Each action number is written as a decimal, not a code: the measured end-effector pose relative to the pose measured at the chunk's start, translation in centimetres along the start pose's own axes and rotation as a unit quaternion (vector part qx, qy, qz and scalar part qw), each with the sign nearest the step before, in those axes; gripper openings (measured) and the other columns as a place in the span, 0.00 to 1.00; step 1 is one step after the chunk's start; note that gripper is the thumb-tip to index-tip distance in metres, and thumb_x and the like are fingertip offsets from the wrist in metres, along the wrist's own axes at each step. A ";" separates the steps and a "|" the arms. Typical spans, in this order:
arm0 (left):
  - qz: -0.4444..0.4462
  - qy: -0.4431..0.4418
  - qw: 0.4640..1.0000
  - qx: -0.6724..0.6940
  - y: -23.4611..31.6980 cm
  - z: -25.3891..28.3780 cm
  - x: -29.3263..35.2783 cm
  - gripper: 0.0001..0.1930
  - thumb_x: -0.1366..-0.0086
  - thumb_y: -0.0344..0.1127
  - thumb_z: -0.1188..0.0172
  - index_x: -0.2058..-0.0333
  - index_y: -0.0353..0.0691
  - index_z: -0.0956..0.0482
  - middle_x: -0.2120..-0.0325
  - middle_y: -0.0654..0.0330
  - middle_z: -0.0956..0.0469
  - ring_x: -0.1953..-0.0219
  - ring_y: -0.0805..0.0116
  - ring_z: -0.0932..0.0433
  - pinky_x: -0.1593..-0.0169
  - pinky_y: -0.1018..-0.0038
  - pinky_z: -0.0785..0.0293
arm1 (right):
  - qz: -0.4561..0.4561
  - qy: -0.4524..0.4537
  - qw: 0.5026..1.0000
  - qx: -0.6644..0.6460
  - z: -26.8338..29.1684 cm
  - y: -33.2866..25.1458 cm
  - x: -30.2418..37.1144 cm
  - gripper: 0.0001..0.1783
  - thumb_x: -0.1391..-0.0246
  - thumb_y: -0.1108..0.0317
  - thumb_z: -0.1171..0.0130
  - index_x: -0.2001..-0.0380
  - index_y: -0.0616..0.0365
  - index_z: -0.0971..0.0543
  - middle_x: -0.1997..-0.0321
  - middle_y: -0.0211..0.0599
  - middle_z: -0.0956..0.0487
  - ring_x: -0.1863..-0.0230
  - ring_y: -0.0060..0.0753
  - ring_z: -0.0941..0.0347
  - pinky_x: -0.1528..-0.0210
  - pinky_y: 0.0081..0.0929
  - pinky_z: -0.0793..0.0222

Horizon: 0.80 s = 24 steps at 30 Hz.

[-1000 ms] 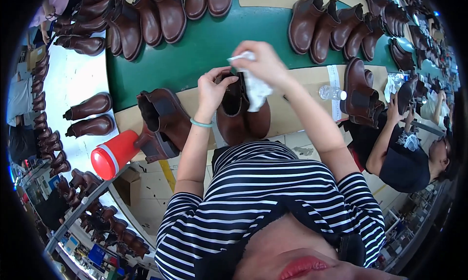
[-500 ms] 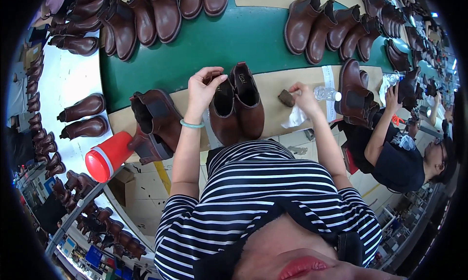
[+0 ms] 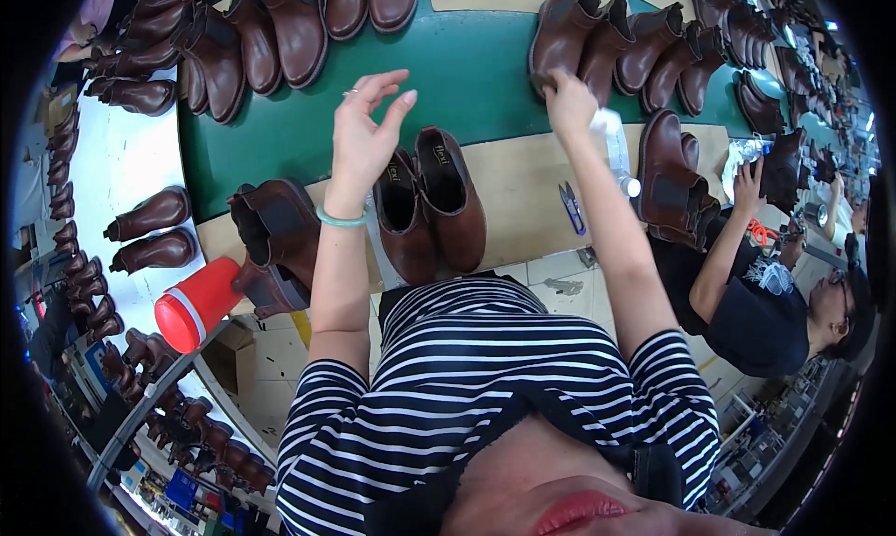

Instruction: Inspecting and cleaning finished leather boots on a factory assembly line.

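A pair of brown ankle boots stands before me, a left boot [image 3: 408,242] and a right boot [image 3: 459,223], openings facing away. Just beyond the left one my left hand [image 3: 366,139] is raised, empty, thumb and fingers apart; a pale green bangle [image 3: 343,219] circles its wrist. Farther right, my right hand [image 3: 571,111] reaches to the toe of a boot [image 3: 563,32] in the far row, fingers closed. A white cloth [image 3: 607,123] shows beside it, blurred. Whether the fingers also hold the small brown block, or touch the boot, I cannot tell.
Blue-handled thread snips [image 3: 571,209] lie on the tan board. A clear bottle with a white cap [image 3: 632,187] is partly behind my forearm. A red cup [image 3: 196,305] lies by boots [image 3: 280,228] at left. More boots line the green table [image 3: 467,69]; a co-worker [image 3: 765,303] sits at right.
My right hand has moved away from me to the far boot row, taking the cloth and uncovering the snips. My left hand has lifted off the boot, its fingers spreading.
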<state>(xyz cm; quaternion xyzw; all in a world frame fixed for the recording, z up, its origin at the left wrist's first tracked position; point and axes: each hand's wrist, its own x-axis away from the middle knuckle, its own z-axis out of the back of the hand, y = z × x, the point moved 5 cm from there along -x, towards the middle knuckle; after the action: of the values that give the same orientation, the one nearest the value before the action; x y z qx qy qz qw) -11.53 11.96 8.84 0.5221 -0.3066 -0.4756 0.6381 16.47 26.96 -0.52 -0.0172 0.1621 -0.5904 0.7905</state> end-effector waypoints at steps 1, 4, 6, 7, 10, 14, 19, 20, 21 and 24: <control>0.003 0.000 1.000 0.000 -0.3 -0.3 0.1 0.13 0.41 0.30 0.37 0.57 0.35 0.21 0.61 0.56 0.22 0.58 0.66 0.23 0.51 0.72 0.27 | 0.046 -0.020 0.998 0.028 -0.3 -0.3 -1.7 0.08 0.51 0.67 0.43 0.66 0.47 0.20 0.68 0.39 0.19 0.64 0.45 0.22 0.64 0.41 0.26; 0.035 0.015 0.998 0.059 -1.6 -0.1 1.4 0.10 0.39 0.27 0.39 0.58 0.32 0.21 0.63 0.57 0.22 0.60 0.70 0.22 0.53 0.76 0.26 | 0.149 -0.209 0.949 0.183 -3.4 1.2 -3.6 0.10 0.49 0.70 0.49 0.70 0.51 0.18 0.67 0.41 0.18 0.62 0.43 0.20 0.62 0.38 0.25; 0.064 0.041 0.995 0.071 -3.3 1.6 2.6 0.10 0.39 0.26 0.40 0.58 0.32 0.21 0.64 0.57 0.22 0.60 0.71 0.22 0.53 0.77 0.26 | 0.154 -0.274 0.912 0.264 -0.8 -0.2 -4.2 0.10 0.49 0.71 0.50 0.71 0.53 0.17 0.67 0.44 0.17 0.62 0.43 0.19 0.61 0.36 0.24; 0.086 0.062 0.991 0.085 -4.1 2.3 2.9 0.09 0.38 0.26 0.41 0.58 0.32 0.21 0.64 0.58 0.22 0.60 0.72 0.22 0.53 0.78 0.26 | 0.149 -0.297 0.900 0.281 0.2 0.2 -4.6 0.10 0.49 0.71 0.49 0.71 0.54 0.17 0.66 0.44 0.17 0.62 0.44 0.19 0.61 0.37 0.24; 0.094 0.083 0.989 0.072 -4.9 3.7 3.5 0.09 0.37 0.26 0.41 0.59 0.31 0.21 0.63 0.58 0.22 0.60 0.73 0.22 0.53 0.78 0.26 | 0.146 -0.293 0.922 0.208 0.4 0.5 -6.6 0.09 0.51 0.68 0.46 0.70 0.54 0.17 0.65 0.45 0.18 0.62 0.45 0.20 0.61 0.38 0.24; 0.101 0.087 0.988 0.075 -4.6 4.3 3.7 0.09 0.36 0.27 0.41 0.59 0.31 0.21 0.62 0.59 0.22 0.60 0.73 0.22 0.52 0.79 0.27 | 0.245 -0.284 0.902 0.213 -3.3 -0.6 -5.6 0.09 0.51 0.68 0.45 0.69 0.54 0.17 0.65 0.44 0.18 0.62 0.44 0.20 0.62 0.37 0.24; 0.101 0.119 0.984 0.091 -5.5 7.0 5.7 0.08 0.36 0.27 0.42 0.59 0.32 0.20 0.62 0.59 0.22 0.59 0.74 0.23 0.51 0.79 0.28 | 0.219 -0.367 0.850 0.307 -1.4 -0.3 -5.9 0.10 0.51 0.70 0.46 0.68 0.56 0.17 0.62 0.45 0.18 0.60 0.44 0.20 0.60 0.37 0.23; 0.113 0.133 0.980 0.092 -5.7 7.2 6.0 0.08 0.35 0.27 0.42 0.59 0.31 0.20 0.62 0.59 0.22 0.58 0.74 0.23 0.51 0.79 0.28 | 0.189 -0.366 0.870 0.271 -1.4 -0.2 -6.5 0.10 0.52 0.70 0.46 0.67 0.56 0.17 0.62 0.45 0.18 0.59 0.45 0.20 0.59 0.37 0.24; 0.125 0.147 0.977 0.094 -5.8 7.5 6.2 0.08 0.35 0.27 0.43 0.59 0.31 0.20 0.62 0.60 0.22 0.58 0.74 0.23 0.51 0.80 0.28 | 0.157 -0.364 0.887 0.234 -1.3 -0.2 -6.9 0.10 0.52 0.70 0.45 0.67 0.56 0.18 0.61 0.46 0.18 0.58 0.45 0.20 0.59 0.37 0.24; 0.140 0.120 0.979 0.090 -5.5 6.9 6.3 0.10 0.34 0.29 0.43 0.57 0.30 0.21 0.61 0.56 0.19 0.57 0.71 0.22 0.48 0.77 0.29 | 0.173 -0.298 0.920 0.188 -1.8 -0.9 -6.3 0.10 0.54 0.70 0.44 0.67 0.57 0.18 0.61 0.46 0.18 0.58 0.46 0.21 0.57 0.38 0.24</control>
<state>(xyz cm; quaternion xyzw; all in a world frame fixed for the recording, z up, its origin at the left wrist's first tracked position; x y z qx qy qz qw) -16.97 3.47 4.72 0.5827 -0.3392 -0.2862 0.6808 13.57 32.92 -0.59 -0.0155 -0.1944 -0.4316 0.8807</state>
